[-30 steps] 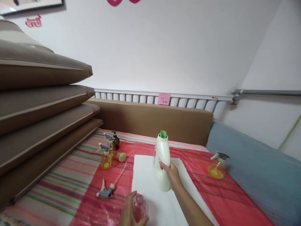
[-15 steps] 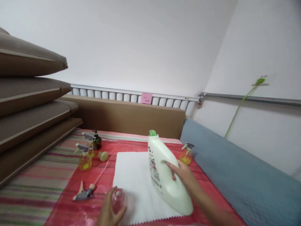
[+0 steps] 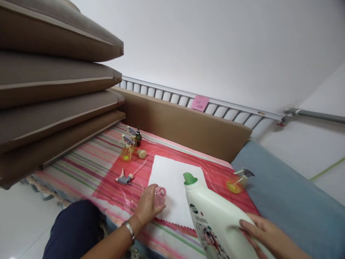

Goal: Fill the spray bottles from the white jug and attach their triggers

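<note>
My left hand (image 3: 148,204) is wrapped round a small clear pink bottle (image 3: 159,196), whose uncapped mouth faces up and toward me. The bottle is over the left part of a white cloth (image 3: 175,172) with a zigzag edge. My right hand (image 3: 265,233) grips a large pale green detergent jug (image 3: 223,223) by its handle, tilted to the left. A green pouring spout (image 3: 190,178) shows in the jug's neck, apart from the bottle and to its right. Left of my left hand lies a grey and white spray head (image 3: 125,178) with its thin tube.
Spray bottles with yellow liquid stand at the left (image 3: 126,153) and right (image 3: 237,183). Near the left one are a dark pump bottle (image 3: 138,137) and a cream stopper-like piece (image 3: 141,153). Stacked brown cushions (image 3: 59,79) rise at left; a blue padded side (image 3: 291,187) borders the right.
My view has turned left and down. The jug is now closer to me and leans further left, its spout toward the pink bottle. Both hands keep their hold.
</note>
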### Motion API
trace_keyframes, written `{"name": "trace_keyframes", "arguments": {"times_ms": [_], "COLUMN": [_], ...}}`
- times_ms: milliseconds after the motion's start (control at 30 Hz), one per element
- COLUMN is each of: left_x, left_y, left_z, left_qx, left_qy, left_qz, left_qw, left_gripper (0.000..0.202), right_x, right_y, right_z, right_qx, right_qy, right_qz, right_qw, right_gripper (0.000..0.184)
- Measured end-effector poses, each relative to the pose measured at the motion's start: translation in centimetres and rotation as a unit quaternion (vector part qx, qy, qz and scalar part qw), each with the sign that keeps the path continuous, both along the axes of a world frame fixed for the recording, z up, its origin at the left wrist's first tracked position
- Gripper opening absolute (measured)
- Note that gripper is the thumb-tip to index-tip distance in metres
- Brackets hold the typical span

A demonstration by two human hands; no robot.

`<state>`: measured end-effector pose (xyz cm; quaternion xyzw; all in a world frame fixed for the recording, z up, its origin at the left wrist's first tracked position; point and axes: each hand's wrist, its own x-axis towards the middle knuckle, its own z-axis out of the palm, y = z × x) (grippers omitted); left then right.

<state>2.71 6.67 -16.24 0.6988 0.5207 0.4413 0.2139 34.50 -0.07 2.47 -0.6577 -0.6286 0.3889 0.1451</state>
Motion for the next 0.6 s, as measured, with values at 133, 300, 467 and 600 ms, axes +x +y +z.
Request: {"name": "trace_keyframes", "arguments": {"times_ms": [133, 300, 467, 600], "left_x": [0.2, 0.4, 0.4, 0.4], "left_y": [0.0, -0.1, -0.2, -0.3], "left_z": [0.4, 0.8, 1.1, 1.3], "left_qx": [0.004, 0.011, 0.014, 0.013], "left_qy": [0.019, 0.023, 0.029, 0.038], "left_qz": [-0.007, -0.008, -0.011, -0.010], "left_qw": [1.000, 1.000, 0.999, 0.999], "left_gripper": [0.065, 0.063, 0.062, 0.062], "right_x": [-1.5, -3.3, -4.4, -4.7], "right_y": [0.3, 0.6, 1.0, 1.4], "right_z": [0.6, 1.2, 2.0, 2.2], "right_qx": [-0.029, -0.016, -0.010, -0.015], "right_qy": [-0.021, -0.082, -0.110, -0.128], "right_qz": [0.069, 0.102, 0.105, 0.115], "right_qw": [0.997, 0.991, 0.988, 0.985], "right_gripper": [0.060, 0.054, 0.048, 0.046]}}
